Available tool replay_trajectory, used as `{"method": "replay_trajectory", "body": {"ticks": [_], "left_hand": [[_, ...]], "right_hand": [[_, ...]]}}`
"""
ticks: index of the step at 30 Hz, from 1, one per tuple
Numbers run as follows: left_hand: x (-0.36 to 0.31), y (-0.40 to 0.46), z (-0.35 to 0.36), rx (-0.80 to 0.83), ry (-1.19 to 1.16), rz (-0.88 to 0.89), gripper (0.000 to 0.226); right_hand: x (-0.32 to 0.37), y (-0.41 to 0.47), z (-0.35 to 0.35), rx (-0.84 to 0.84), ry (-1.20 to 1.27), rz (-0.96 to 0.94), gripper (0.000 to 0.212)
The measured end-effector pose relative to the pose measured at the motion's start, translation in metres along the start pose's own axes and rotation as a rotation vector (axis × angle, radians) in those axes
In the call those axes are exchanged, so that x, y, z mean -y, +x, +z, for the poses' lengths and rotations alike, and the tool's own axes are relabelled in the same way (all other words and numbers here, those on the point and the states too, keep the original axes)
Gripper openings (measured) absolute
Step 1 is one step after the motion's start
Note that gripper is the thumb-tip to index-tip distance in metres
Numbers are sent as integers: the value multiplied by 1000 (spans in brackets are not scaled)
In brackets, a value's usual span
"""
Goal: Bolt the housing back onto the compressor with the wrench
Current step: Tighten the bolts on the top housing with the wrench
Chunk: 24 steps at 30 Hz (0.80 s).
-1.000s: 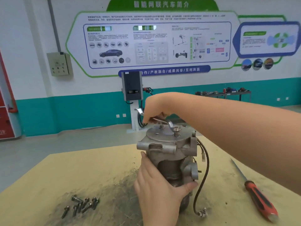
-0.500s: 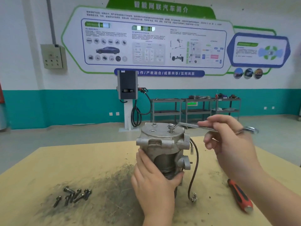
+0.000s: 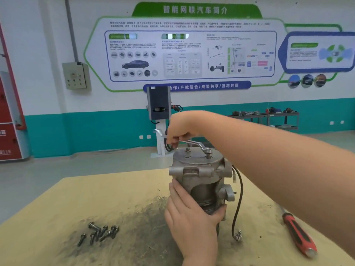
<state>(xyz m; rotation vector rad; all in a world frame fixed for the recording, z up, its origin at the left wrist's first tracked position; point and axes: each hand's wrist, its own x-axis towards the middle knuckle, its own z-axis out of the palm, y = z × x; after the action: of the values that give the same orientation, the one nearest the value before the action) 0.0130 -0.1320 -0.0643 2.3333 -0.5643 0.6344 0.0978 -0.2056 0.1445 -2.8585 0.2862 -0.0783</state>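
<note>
Yellow-tan tabletop (image 3: 57, 204), matte, with a dark gritty smear at centre. Compressor (image 3: 203, 181) stands upright on it: cast grey metal, round flat housing (image 3: 196, 156) on top. Left hand (image 3: 190, 214) wrapped around the cylindrical body. Right hand (image 3: 180, 129) clamped on the cranked steel wrench (image 3: 194, 144), its ring end on a right-side bolt (image 3: 208, 153). Loose bolts (image 3: 99, 232) near left; red-handled screwdriver (image 3: 298, 235) near right.

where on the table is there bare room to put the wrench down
Free: the table's far left part, beyond the bolts; also the strip between the cable and the screwdriver. Crowded: the middle, where the left hand grips the compressor.
</note>
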Motion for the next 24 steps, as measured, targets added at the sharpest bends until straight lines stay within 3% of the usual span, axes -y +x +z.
{"method": "replay_trajectory", "body": {"ticks": [2,6,8,12,14,17,18,20,24], "left_hand": [[0,0,0,-1,10,1,140],[2,1,2,-27,5,8,139],[2,1,2,-35,0,13,138],[3,0,2,-61,-2,15,138],[3,-1,2,-62,-7,16,138],[4,-2,2,-55,-18,19,138],[4,-2,2,-49,-21,18,137],[6,-2,1,-47,-20,26,138],[6,0,-1,-21,6,32,141]], "right_hand": [[-31,8,-7,33,342,134,21],[-102,-23,-7,3,1362,381,20],[-125,-52,9,-88,1733,348,18],[-134,-118,49,-328,2045,31,25],[-123,-147,67,-529,1897,-135,17],[-85,-174,83,-969,952,-407,27],[-71,-175,84,-1003,613,-502,19],[-41,-166,74,-850,189,-577,8],[15,-101,40,-413,-195,-361,12]]}}
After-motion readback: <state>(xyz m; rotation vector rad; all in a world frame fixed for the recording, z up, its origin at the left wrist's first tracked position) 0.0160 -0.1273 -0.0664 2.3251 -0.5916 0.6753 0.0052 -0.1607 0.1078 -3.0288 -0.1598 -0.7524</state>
